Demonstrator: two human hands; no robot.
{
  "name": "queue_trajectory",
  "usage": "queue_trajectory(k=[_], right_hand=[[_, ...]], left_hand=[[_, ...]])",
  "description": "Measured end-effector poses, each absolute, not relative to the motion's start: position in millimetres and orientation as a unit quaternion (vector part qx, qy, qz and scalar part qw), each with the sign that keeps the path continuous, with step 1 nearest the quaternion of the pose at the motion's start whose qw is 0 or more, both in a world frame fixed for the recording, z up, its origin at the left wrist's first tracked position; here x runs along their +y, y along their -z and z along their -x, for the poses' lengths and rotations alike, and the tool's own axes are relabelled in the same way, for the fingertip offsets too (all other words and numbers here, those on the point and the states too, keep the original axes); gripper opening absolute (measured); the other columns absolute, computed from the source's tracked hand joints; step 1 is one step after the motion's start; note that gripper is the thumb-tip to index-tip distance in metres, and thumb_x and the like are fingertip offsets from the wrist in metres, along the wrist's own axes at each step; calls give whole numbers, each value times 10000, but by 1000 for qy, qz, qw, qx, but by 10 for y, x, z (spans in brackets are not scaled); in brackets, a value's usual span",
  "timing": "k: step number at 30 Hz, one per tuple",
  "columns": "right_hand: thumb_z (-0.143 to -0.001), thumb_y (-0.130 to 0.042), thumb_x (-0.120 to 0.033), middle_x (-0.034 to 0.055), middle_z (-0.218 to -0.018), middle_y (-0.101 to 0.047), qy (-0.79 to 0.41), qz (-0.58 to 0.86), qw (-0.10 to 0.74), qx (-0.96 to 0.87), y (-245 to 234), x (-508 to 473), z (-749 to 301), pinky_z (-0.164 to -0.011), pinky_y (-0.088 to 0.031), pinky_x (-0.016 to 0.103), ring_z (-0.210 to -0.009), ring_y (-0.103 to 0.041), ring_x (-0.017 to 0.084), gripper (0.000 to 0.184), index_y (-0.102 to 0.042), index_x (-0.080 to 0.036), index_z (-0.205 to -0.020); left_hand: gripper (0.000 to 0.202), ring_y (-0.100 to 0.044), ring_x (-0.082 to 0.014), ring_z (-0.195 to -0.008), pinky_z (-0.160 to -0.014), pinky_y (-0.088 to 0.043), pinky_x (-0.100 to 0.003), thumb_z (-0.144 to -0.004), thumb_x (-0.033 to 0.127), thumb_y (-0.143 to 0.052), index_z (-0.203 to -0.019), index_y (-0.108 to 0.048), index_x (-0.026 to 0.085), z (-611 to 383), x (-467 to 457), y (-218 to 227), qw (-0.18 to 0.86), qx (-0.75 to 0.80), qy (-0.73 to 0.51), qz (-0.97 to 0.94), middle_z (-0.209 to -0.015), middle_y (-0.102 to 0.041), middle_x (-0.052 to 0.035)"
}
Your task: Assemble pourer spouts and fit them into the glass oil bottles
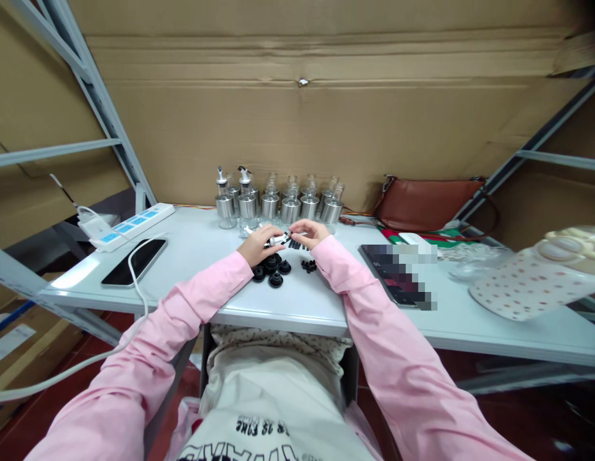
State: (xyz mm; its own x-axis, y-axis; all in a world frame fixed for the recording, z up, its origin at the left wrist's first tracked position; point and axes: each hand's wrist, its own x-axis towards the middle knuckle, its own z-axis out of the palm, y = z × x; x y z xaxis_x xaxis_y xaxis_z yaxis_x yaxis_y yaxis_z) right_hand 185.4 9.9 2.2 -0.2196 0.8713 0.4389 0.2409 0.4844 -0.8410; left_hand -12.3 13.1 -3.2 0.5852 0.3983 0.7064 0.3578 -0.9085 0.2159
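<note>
My left hand (259,244) is closed around a small white pour spout (278,239), whose tip points toward my other hand. The fingers of my right hand (310,232) pinch a small dark piece at the spout's end; its exact kind is too small to make out. Below my hands lie several round black stoppers (276,279) and a little heap of tiny black caps (308,266). Between my hands are short black tubes (295,244). Behind stand several glass bottles with steel sleeves (290,210), two of them fitted with pour spouts (244,174).
On the left are a phone (134,262), a white power strip (136,225) and a cable crossing the table edge. To the right sit a dark tablet-like device (381,269), a brown bag (426,203) and a dotted container (522,288). Cardboard (326,128) closes off the back.
</note>
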Motion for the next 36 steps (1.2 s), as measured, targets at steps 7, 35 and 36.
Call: queue_trajectory(k=[7,35,36], right_hand=[[-547,-716,-395,30,-713,-667,-395,374,494,-678,-13,106,-1829,-737,-499,297,-692,-630,140,310,-636,-162,-735],[-367,-826,-299,6,-556,-650,-634,336,458,-524,-71,22,-1782,-559,-548,224,-537,-628,117,425,-674,-145,-734],[-373,-826,-294,6,-563,-650,-639,333,456,-522,-74,22,-1784,-568,-549,228,-553,-632,121,421,-673,-146,-737]], left_hand=[[357,-542,-162,-801,-723,-439,-279,-782,444,-539,-950,-530,128,119,143,48,23,203,-394,-896,-841,-559,-63],[443,-519,-118,-586,-549,-367,-212,-743,581,-505,-818,-519,145,120,24,-36,-18,270,-348,-897,-680,-556,-11],[442,-523,-118,-588,-553,-368,-212,-747,581,-500,-825,-519,146,120,25,-34,-19,272,-347,-897,-686,-559,-13]])
